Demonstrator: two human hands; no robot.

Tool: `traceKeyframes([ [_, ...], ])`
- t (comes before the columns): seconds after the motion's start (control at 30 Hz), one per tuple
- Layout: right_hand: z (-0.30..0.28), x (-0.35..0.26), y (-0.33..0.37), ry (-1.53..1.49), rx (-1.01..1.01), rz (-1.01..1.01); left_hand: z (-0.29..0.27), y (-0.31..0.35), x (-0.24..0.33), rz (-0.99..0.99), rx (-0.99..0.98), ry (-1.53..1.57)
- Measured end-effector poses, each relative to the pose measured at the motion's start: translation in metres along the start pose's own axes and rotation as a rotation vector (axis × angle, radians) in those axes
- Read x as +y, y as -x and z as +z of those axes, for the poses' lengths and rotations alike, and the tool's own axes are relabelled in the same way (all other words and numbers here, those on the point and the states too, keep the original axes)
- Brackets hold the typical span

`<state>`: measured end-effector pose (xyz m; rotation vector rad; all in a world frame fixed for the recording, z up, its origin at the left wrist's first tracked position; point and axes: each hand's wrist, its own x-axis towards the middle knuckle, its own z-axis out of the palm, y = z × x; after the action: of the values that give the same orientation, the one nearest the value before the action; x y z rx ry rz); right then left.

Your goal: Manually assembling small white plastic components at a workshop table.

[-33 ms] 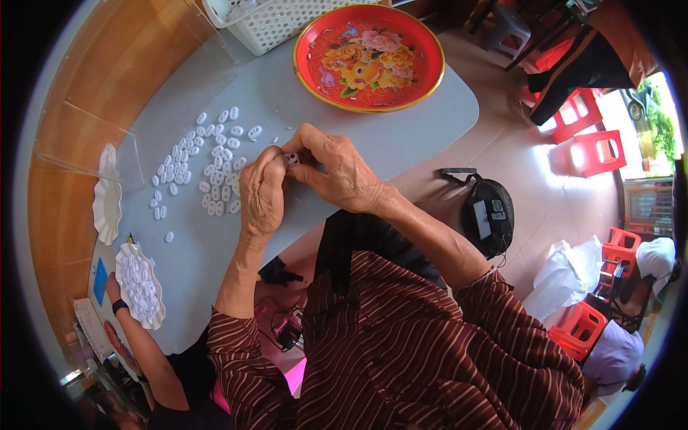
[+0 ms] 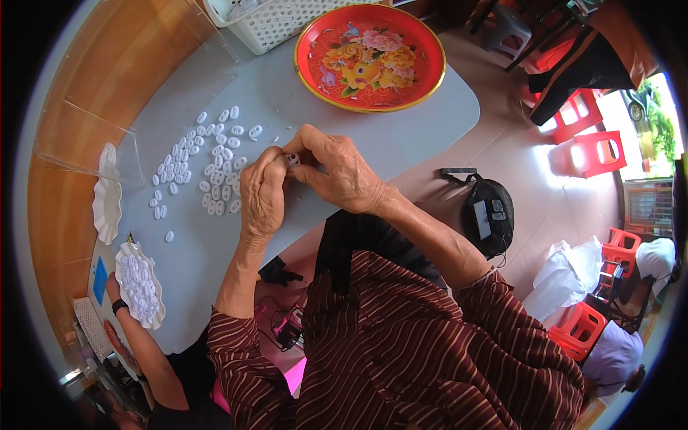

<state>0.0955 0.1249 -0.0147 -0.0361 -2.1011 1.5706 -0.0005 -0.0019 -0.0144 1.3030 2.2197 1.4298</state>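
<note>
My left hand point(image 2: 263, 192) and my right hand point(image 2: 342, 170) meet above the grey table point(image 2: 197, 265). Between their curled fingertips is a small white oval plastic piece point(image 2: 292, 159) with dark holes, partly covered by the fingers. My right thumb and index finger pinch it from the right, while my left fingers close on its left side. Just left of my hands, several similar white oval pieces point(image 2: 217, 174) lie loose in a spread-out group. A few tiny white slivers point(image 2: 275, 138) rest on the table beyond my fingers.
A red flowered tray point(image 2: 428, 46) and a white perforated basket point(image 2: 276, 27) stand at the far side. On the left are a scalloped dish point(image 2: 107, 201) and another dish point(image 2: 159, 319) heaped with white pieces, beside another person's hand point(image 2: 112, 288). A black backpack point(image 2: 492, 215) sits right.
</note>
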Motion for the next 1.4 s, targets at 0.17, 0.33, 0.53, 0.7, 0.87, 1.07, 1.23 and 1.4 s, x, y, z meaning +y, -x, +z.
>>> traceKeyframes([
  [0.17,0.001,-0.003,0.002,0.013,0.009,-0.03,-0.001,0.002,-0.001,0.268,0.014,-0.127],
  [0.33,-0.001,-0.001,0.003,0.051,0.009,-0.074,-0.005,0.003,0.015,-0.074,-0.066,0.069],
  [0.53,-0.008,-0.011,-0.001,-0.136,-0.06,0.134,-0.002,0.001,0.012,-0.113,-0.009,0.16],
  [0.7,-0.008,-0.005,-0.003,-0.25,-0.024,0.177,0.0,0.002,0.011,-0.076,0.048,0.184],
  [0.87,-0.01,-0.003,-0.005,-0.325,-0.04,0.242,0.003,0.004,0.017,-0.072,0.09,0.252],
  [1.07,-0.038,-0.038,-0.112,0.064,0.245,-0.078,-0.005,0.016,0.017,-0.038,0.0,0.256],
  [1.23,-0.098,-0.013,-0.196,0.589,0.395,-0.451,0.008,0.006,0.018,0.025,-0.06,0.294],
  [1.4,-0.046,0.004,-0.166,0.505,0.121,-0.369,0.003,0.006,0.014,-0.082,-0.023,0.349],
])
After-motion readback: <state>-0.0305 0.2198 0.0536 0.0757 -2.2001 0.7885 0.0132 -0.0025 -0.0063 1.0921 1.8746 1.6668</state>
